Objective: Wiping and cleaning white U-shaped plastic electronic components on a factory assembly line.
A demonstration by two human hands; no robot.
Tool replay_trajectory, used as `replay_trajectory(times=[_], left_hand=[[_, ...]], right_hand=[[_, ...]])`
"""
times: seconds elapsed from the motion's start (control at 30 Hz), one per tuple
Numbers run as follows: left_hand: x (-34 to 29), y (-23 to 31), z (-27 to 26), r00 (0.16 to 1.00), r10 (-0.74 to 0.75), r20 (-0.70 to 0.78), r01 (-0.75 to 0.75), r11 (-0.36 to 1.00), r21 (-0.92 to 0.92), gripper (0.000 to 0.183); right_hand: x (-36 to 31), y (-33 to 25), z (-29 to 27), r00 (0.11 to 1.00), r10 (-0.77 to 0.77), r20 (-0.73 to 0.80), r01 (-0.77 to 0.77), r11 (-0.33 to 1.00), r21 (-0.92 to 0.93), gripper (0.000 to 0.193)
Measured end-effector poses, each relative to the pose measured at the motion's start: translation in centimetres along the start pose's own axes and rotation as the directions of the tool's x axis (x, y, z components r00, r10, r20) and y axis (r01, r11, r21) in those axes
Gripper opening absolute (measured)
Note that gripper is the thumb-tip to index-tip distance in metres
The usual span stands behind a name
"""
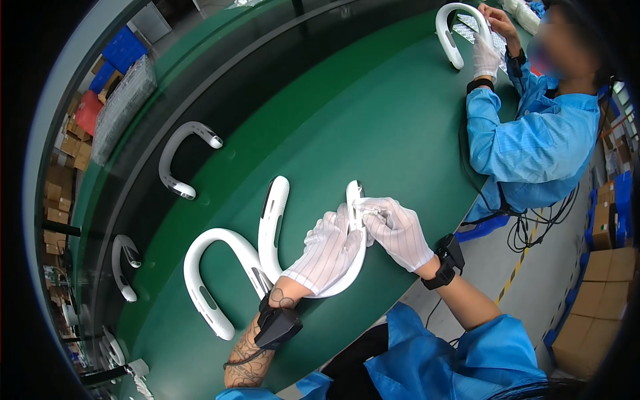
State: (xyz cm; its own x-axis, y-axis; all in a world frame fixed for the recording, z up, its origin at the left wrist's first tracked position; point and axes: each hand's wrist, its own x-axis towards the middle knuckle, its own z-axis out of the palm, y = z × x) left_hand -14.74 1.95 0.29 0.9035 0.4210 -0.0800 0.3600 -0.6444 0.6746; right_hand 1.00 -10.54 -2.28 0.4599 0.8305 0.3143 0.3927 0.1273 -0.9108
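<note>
Left hand [327,250]: gloved fingers closed round the curve of the white U-shaped neckband [277,220], pinning it on the green worktop [373,127].
Right hand [397,230]: fingers pinched shut on a small clear strip [368,208] at the band's arm tip.
Second neckband [207,280]: just left of the left fingers.
Doing it well: I judge that a steady left-hand hold and a slow, low pull suit best.

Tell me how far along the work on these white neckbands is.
Two white neckbands lie on the dark belt, seemingly passed along. The left hand and right hand hold a U-shaped neckband. Another neckband waits beside it on the green table.
</note>
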Motion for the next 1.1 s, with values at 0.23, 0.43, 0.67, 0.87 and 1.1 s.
replay_trajectory(times=[0.23, 0.43, 0.67, 0.87, 1.1], left_hand=[[-0.8, -0.4, 2.2, 0.998, -0.001, -0.064, 0.003, 1.0, 0.028, 0.047], [-0.4, -0.5, 0.5, 0.979, 0.019, -0.202, -0.003, 0.997, 0.082, 0.048], [-8.3, 1.4, 0.7, 0.956, 0.112, -0.272, 0.009, 0.913, 0.408, 0.065], [-10.3, -2.7, 3.0, 0.915, 0.084, -0.394, 0.13, 0.864, 0.486, 0.062], [-10.7, -4.8, 2.9, 0.919, 0.123, -0.374, 0.103, 0.842, 0.53, 0.048]], right_hand=[[-0.1, 0.4, -0.2, 1.0, 0.003, -0.028, -0.005, 0.999, -0.055, 0.021], [-0.2, -0.5, 1.1, 0.996, -0.091, -0.025, 0.089, 0.993, -0.072, 0.023], [-1.9, -0.3, 1.7, 0.998, 0.007, 0.054, 0.004, 0.981, -0.193, 0.026], [-3.0, -2.6, 4.7, 0.815, -0.416, 0.404, 0.559, 0.749, -0.356, 0.034], [-2.0, -2.0, 6.3, 0.828, -0.444, 0.343, 0.556, 0.734, -0.391, 0.031]])
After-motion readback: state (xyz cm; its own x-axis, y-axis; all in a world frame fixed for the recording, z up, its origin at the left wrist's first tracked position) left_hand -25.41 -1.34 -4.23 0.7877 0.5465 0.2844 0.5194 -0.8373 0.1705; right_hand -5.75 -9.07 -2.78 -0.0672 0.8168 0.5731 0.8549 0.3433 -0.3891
